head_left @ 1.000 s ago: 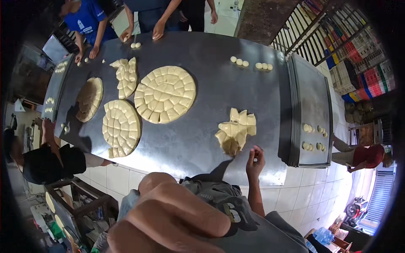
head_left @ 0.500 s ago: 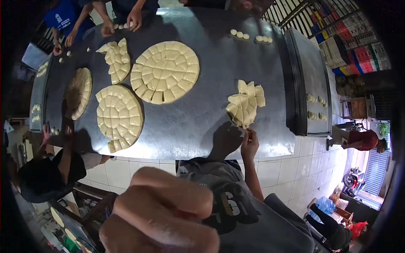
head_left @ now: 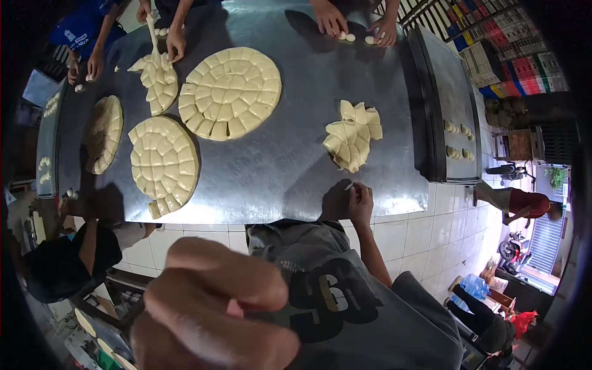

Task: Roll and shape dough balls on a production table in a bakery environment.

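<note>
My left hand (head_left: 213, 308) is raised very close to the view, its fingers curled closed; what they hold, if anything, is hidden. At the table's near edge my right hand (head_left: 362, 202) has its fingers pinched together, with a small pale bit at the tips that I cannot make out clearly. Just beyond it, apart from the fingers, lies a ragged cluster of cut dough pieces (head_left: 353, 139) on the metal table (head_left: 265, 176). Left of these lie a large round of dough cut into pieces (head_left: 233, 89) and a second cut round (head_left: 163, 161).
Another dough round (head_left: 106, 132) and an irregular dough sheet (head_left: 159, 83) lie farther left. Co-workers' hands (head_left: 330, 17) handle small dough balls (head_left: 346, 37) at the far edge. Stacked trays (head_left: 441, 98) stand at the right. A co-worker in a black cap (head_left: 43, 268) is at the left.
My right hand has drawn back from the dough cluster toward the table edge. Co-workers' hands have come to the dough balls at far right, and one now stretches a strip off the left dough sheet.
</note>
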Motion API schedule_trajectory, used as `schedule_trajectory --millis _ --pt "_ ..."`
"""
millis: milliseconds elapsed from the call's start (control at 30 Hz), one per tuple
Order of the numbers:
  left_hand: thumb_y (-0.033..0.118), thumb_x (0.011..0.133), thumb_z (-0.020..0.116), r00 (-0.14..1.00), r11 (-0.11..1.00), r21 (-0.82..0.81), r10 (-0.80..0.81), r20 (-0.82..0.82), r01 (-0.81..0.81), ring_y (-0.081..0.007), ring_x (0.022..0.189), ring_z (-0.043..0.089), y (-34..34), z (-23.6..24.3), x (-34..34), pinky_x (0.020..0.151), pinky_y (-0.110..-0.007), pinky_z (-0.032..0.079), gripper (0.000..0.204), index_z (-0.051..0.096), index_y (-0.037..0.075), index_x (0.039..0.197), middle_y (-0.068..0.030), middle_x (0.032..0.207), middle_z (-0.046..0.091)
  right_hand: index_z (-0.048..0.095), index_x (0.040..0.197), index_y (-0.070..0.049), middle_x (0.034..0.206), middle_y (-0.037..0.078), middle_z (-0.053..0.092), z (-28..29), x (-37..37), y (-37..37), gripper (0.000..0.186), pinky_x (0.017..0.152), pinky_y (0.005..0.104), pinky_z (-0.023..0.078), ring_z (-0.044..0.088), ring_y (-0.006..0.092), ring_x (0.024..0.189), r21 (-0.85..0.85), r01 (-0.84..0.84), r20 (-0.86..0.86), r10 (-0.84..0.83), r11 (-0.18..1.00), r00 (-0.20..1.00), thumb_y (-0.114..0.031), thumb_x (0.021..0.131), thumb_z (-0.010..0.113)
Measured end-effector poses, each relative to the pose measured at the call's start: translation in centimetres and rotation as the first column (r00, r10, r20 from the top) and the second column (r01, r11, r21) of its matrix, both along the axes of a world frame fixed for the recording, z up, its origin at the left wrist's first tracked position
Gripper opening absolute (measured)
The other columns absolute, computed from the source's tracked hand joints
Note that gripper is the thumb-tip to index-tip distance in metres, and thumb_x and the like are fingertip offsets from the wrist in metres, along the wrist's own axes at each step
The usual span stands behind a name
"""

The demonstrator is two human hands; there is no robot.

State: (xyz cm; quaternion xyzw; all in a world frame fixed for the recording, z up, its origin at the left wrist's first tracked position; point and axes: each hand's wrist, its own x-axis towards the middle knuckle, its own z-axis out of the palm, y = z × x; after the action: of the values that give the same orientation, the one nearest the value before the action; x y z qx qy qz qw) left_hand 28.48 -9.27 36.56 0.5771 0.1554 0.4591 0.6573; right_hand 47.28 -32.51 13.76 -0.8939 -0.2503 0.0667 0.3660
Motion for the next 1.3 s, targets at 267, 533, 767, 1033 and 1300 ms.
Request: schedule_trajectory --millis 267,533,767,1033,1300 --pt "0.003 0.086 0.053 1.0 0.999 -0.042 -0.014 -0.01 0.014 -0.0136 0.069 0.048 0.3 0.2 1.3 0.063 -0.026 0.04 0.023 0.057 0.003 0.109 -0.0041 0.083 0.054 0.062 0.109 -0.003 0.094 0.012 0.055 0.7 -0.3 0.9 0.022 0.067 0.0315 0.046 0.055 0.0204 0.072 -0.036 0.011 -0.039 -0.012 0.999 0.999 -0.019 0.094 0.058" --pt "0.002 0.086 0.052 0.996 0.989 -0.111 -0.092 0.012 0.093 -0.0128 0.067 0.047 1.1 -0.8 3.7 0.061 -0.025 0.039 0.023 0.057 0.002 0.109 -0.0033 0.08 0.054 0.061 0.109 -0.003 0.095 0.012 0.056 0.6 -0.4 0.8 0.021 0.068 0.0317 0.047 0.056 0.0216 0.075 0.014 0.07 -0.079 -0.069 0.997 0.994 -0.018 0.094 0.056" --pt "0.012 0.083 0.064 0.86 0.955 0.221 -0.059 -0.507 0.196 -0.0209 0.071 0.057 2.4 -19.0 12.2 0.061 -0.032 0.045 0.03 0.058 0.005 0.111 -0.0075 0.086 0.061 0.061 0.109 -0.003 0.097 0.012 0.056 0.3 -2.7 1.0 0.021 0.07 0.0324 0.047 0.056 0.0231 0.079 0.117 0.197 -0.121 -0.183 0.973 0.976 -0.017 0.095 0.055" --pt "0.01 0.074 0.057 0.463 0.834 0.063 -0.241 -0.853 0.549 -0.0338 0.07 0.059 -0.1 -24.5 16.8 0.063 -0.046 0.045 0.014 0.052 0.006 0.087 -0.013 0.079 0.061 0.06 0.111 -0.002 0.1 0.011 0.056 2.7 -1.5 2.1 0.023 0.071 0.0313 0.047 0.056 0.0212 0.079 0.145 0.184 -0.073 -0.175 0.972 0.982 -0.015 0.093 0.058" --pt "0.013 0.08 0.071 0.828 0.907 0.339 -0.017 -0.56 0.248 -0.0197 0.07 0.054 0.5 -22.1 4.9 0.061 -0.031 0.045 0.022 0.061 0.007 0.098 -0.008 0.081 0.057 0.062 0.101 -0.002 0.094 0.01 0.059 5.7 -1.8 -0.8 0.018 0.065 0.0323 0.047 0.056 0.0211 0.073 0.031 -0.032 -0.047 0.034 0.999 0.998 -0.015 0.089 0.063"
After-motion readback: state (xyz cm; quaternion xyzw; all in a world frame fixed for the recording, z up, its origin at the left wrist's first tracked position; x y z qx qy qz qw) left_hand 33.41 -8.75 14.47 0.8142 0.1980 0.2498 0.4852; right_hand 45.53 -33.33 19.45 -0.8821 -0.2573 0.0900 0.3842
